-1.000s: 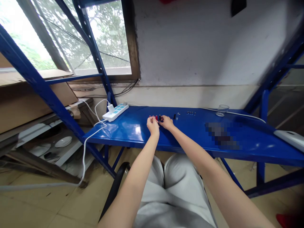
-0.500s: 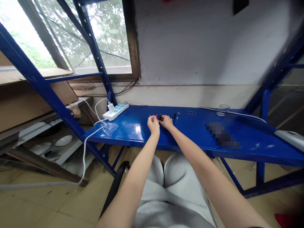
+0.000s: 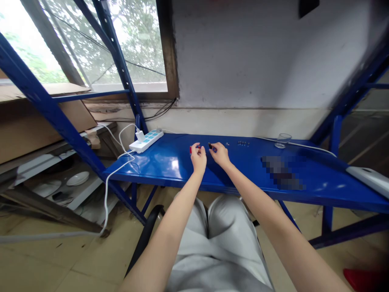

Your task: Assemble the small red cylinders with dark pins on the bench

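My left hand is just above the blue table, fingers curled round a small red object whose kind is too small to make out. To its right, my right hand pinches a small black cylindrical piece between thumb and fingers. A gap separates the two hands. Beyond my right hand lie a tiny light-coloured part and several tiny metallic parts in short rows.
A white power strip with a plugged-in cable stands at the table's left end. Toward the right are a clear glass cup, a pixelated dark item and a white device. Blue frame posts rise at both sides.
My hands have moved apart; they were together over the red and black pieces. My right hand has shifted right with the black piece. The view has shifted slightly.
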`<state>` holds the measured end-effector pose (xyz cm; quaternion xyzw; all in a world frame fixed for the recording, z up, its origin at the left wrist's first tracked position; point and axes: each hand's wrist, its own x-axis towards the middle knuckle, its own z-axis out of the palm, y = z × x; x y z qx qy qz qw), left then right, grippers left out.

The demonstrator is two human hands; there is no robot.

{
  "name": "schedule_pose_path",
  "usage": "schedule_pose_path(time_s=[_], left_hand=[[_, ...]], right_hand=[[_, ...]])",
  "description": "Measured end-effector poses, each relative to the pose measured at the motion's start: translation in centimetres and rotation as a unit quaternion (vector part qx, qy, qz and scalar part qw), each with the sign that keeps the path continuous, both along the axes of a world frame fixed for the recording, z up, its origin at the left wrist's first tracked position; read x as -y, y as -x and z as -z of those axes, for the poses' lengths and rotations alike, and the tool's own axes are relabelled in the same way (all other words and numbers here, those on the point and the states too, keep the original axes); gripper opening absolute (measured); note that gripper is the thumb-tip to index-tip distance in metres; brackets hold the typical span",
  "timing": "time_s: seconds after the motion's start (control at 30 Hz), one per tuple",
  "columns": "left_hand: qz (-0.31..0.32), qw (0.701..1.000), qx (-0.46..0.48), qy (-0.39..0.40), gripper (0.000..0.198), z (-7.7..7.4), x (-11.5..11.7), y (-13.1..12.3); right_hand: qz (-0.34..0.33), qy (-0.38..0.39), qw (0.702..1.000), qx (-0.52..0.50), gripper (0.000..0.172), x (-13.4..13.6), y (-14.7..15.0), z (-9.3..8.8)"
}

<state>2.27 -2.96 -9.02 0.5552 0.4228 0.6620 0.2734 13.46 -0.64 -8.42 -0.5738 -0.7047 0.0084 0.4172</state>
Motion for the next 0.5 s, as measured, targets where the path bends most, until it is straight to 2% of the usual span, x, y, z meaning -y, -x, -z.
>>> schedule_pose_path(time_s=[0.1,0.23,0.37,0.5], left_hand=[[0.023,0.996,-0.073,-0.043,0.033,-0.1,0.5,-0.4],[0.065,0.988,-0.128,-0.047,0.02,0.3,0.2,-0.7],[0.107,0.988,-0.106,0.018,0.021,0.7,-0.3,-0.5],[0.127,0.99,-0.052,0.036,0.019,0.7,-0.6,-0.5]], right_hand=[[0.021,-0.073,0.994,0.077,0.029,2.0,-1.0,0.0],[0.04,-0.094,0.987,0.125,0.03,3.5,-1.7,0.6],[0.053,-0.113,0.988,0.091,0.034,3.6,-1.8,0.9],[0.043,-0.133,0.99,0.009,0.04,3.7,-1.9,0.7]])
